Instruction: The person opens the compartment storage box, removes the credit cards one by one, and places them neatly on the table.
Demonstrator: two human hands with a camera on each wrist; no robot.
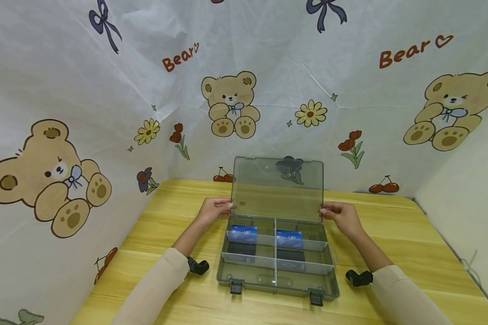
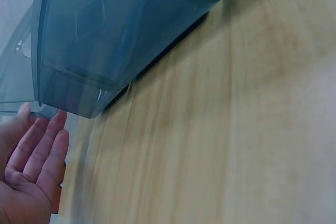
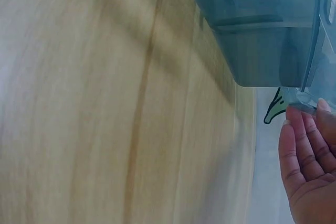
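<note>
A smoky clear plastic storage box (image 1: 274, 282) lies on the table with its lid (image 1: 277, 194) raised at the back. My left hand (image 1: 214, 211) pinches the lid's left edge near the hinge, thumb in front and fingers behind. On the opposite side, my right hand (image 1: 343, 216) pinches the lid's right edge low down. Inside the box, a blue card (image 1: 244, 233) stands in a left compartment and another blue card (image 1: 289, 239) in a right one, with dark pieces below them. In the left wrist view, the left fingertips (image 2: 59, 118) meet the lid's edge.
Two black latches hang at the box's front, a left latch (image 1: 236, 286) and a right latch (image 1: 316, 297). Black devices sit at both wrists. The wooden table (image 1: 398, 234) meets a bear-printed sheet (image 1: 268, 54) behind. A cable (image 1: 471, 266) runs by the right edge.
</note>
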